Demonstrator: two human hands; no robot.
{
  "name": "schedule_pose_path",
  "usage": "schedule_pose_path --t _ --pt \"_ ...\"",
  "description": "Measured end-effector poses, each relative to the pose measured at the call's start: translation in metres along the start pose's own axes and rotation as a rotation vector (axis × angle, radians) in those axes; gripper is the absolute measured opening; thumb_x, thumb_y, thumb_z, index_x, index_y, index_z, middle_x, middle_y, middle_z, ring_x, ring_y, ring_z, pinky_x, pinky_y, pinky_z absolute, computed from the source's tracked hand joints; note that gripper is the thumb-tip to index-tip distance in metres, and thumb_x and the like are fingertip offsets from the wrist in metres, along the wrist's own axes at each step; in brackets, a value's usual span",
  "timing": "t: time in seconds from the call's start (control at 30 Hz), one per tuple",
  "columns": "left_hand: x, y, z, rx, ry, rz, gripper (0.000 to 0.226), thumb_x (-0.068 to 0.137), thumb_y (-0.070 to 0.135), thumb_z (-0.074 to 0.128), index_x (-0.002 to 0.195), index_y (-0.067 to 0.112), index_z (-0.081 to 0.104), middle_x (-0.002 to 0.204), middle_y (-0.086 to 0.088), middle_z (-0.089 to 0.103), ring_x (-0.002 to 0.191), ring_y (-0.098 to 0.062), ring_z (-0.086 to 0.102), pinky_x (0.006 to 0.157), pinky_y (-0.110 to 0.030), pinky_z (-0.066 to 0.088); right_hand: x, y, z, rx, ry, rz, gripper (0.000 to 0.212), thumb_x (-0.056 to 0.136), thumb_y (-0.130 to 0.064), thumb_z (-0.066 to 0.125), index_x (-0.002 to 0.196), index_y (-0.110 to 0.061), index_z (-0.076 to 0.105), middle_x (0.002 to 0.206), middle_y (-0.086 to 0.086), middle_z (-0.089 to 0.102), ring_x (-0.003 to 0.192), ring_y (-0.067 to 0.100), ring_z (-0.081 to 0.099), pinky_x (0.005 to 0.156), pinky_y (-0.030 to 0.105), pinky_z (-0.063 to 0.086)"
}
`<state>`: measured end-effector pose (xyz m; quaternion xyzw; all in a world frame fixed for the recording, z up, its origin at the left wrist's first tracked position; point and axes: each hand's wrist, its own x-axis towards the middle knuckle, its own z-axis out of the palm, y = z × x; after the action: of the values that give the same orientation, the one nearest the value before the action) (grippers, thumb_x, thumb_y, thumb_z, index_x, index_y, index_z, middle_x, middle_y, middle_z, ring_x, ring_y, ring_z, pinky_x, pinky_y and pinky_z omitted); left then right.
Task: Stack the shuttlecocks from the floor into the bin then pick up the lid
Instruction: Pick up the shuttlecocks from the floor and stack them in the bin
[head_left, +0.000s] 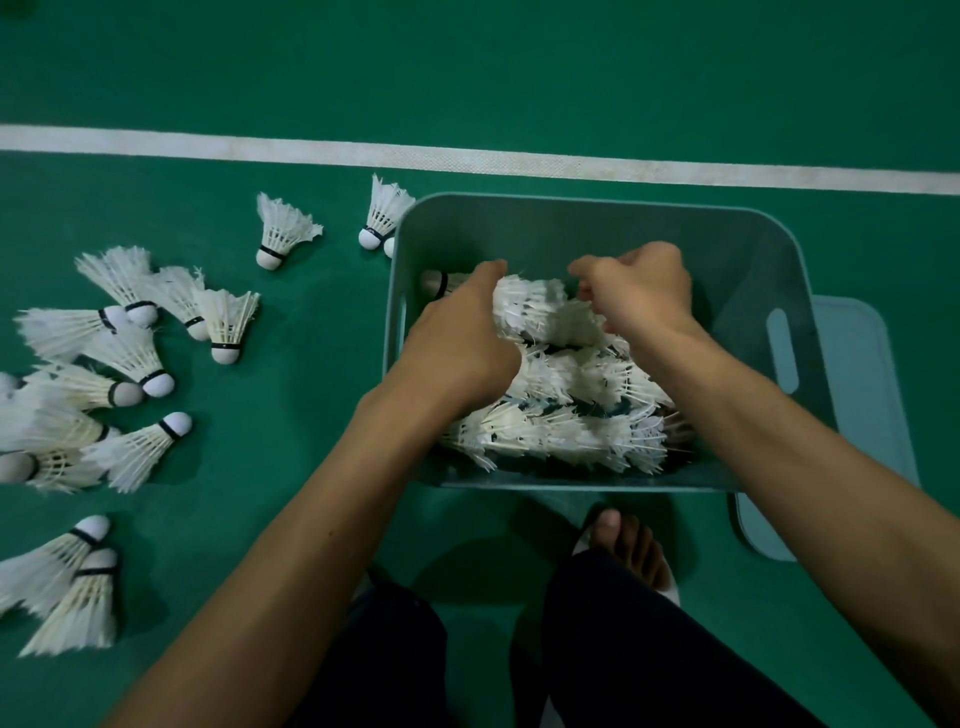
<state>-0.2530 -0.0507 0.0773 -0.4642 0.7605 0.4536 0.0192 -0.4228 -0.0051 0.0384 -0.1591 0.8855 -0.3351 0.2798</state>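
A pale teal bin (571, 218) stands on the green court floor, with rows of stacked white shuttlecocks (566, 415) lying inside it. Both hands are inside the bin. My left hand (457, 343) and my right hand (639, 293) grip the two ends of one horizontal stack of shuttlecocks (540, 306) near the far side. Its cork end pokes out left of my left hand. Several loose shuttlecocks (130, 358) lie scattered on the floor left of the bin. The flat teal lid (857, 395) lies on the floor, partly under the bin's right side.
A white court line (467, 158) runs across the floor beyond the bin. My legs in dark trousers and a bare foot in a sandal (631, 551) are just in front of the bin. Two shuttlecocks (382, 218) lie against the bin's far left corner.
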Motion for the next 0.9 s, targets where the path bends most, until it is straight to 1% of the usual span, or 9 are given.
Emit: schedule_pose_path --t 0.13,0.2,0.37,0.43,0.53,0.63,0.7,0.77,0.9 --pt "-0.015 0.004 -0.023 -0.072 0.124 0.115 0.059 0.094 0.014 0.064 0.147 0.033 0.046 0.111 0.005 0.065 0.097 -0.014 0.065 0.074 -0.027 0.054 -0.032 -0.033 -0.016 -0.085 0.076 -0.385 0.024 0.081 -0.020 0.067 0.067 -0.002 0.073 0.067 0.016 0.071 0.055 0.012 0.057 0.056 0.019 0.049" --pt "-0.016 0.002 -0.038 -0.152 0.268 0.171 0.039 0.093 0.016 0.066 0.130 0.029 0.062 0.101 0.009 0.071 0.082 -0.006 0.069 0.069 -0.023 0.054 -0.038 -0.060 -0.012 -0.038 0.033 -0.517 0.023 0.081 -0.019 0.067 0.067 -0.002 0.073 0.065 0.015 0.070 0.055 0.008 0.055 0.053 0.015 0.044" --pt "0.015 -0.042 -0.069 -0.365 0.677 0.074 0.012 0.086 0.018 0.065 0.093 0.023 0.074 0.077 0.009 0.071 0.066 -0.010 0.068 0.064 -0.028 0.056 -0.023 -0.128 0.026 -0.005 -0.163 -0.657 0.024 0.079 -0.024 0.067 0.070 -0.003 0.075 0.064 0.014 0.069 0.054 0.014 0.053 0.055 0.027 0.046" --pt "0.036 -0.072 -0.073 -0.342 0.671 -0.034 0.014 0.085 0.015 0.064 0.092 0.020 0.074 0.078 0.008 0.069 0.073 -0.012 0.066 0.072 -0.033 0.058 -0.009 -0.149 0.050 -0.091 -0.249 -0.624 0.023 0.077 -0.025 0.069 0.075 -0.004 0.078 0.069 0.017 0.069 0.058 0.012 0.049 0.056 0.026 0.040" --pt "0.068 -0.112 -0.072 -0.176 0.609 -0.156 0.022 0.082 0.011 0.062 0.100 0.015 0.074 0.098 -0.001 0.072 0.093 -0.022 0.068 0.086 -0.035 0.056 0.024 -0.172 0.085 -0.336 -0.472 -0.442 0.026 0.080 -0.022 0.073 0.097 -0.004 0.078 0.094 0.017 0.074 0.077 0.019 0.054 0.061 0.025 0.039" --pt "0.099 -0.139 -0.078 0.039 0.738 -0.262 0.034 0.079 0.015 0.064 0.112 0.018 0.068 0.125 -0.013 0.057 0.119 -0.033 0.052 0.098 -0.043 0.046 0.060 -0.171 0.115 -0.709 -0.675 -0.194 0.053 0.086 -0.030 0.075 0.134 -0.012 0.060 0.128 0.015 0.063 0.107 0.030 0.058 0.088 0.037 0.051" --pt "0.119 -0.155 -0.088 0.148 0.724 -0.357 0.044 0.079 0.018 0.066 0.122 0.022 0.065 0.137 -0.019 0.050 0.129 -0.038 0.043 0.104 -0.045 0.040 0.076 -0.165 0.127 -0.856 -0.767 -0.091 0.065 0.088 -0.037 0.075 0.145 -0.020 0.048 0.141 0.016 0.053 0.122 0.037 0.054 0.103 0.047 0.049" --pt "0.136 -0.170 -0.095 0.127 0.634 -0.325 0.052 0.076 0.019 0.061 0.128 0.024 0.067 0.129 -0.021 0.063 0.123 -0.041 0.051 0.103 -0.044 0.044 0.088 -0.159 0.134 -0.862 -0.853 -0.033 0.059 0.090 -0.039 0.072 0.143 -0.024 0.052 0.142 0.014 0.051 0.124 0.037 0.054 0.103 0.046 0.049" --pt "0.152 -0.179 -0.098 0.113 0.609 -0.265 0.040 0.081 0.011 0.067 0.120 0.017 0.062 0.108 -0.012 0.073 0.100 -0.039 0.065 0.081 -0.042 0.052 0.097 -0.153 0.138 -0.733 -0.972 0.030 0.039 0.096 -0.029 0.064 0.133 -0.017 0.065 0.136 0.008 0.049 0.117 0.029 0.058 0.096 0.042 0.049"
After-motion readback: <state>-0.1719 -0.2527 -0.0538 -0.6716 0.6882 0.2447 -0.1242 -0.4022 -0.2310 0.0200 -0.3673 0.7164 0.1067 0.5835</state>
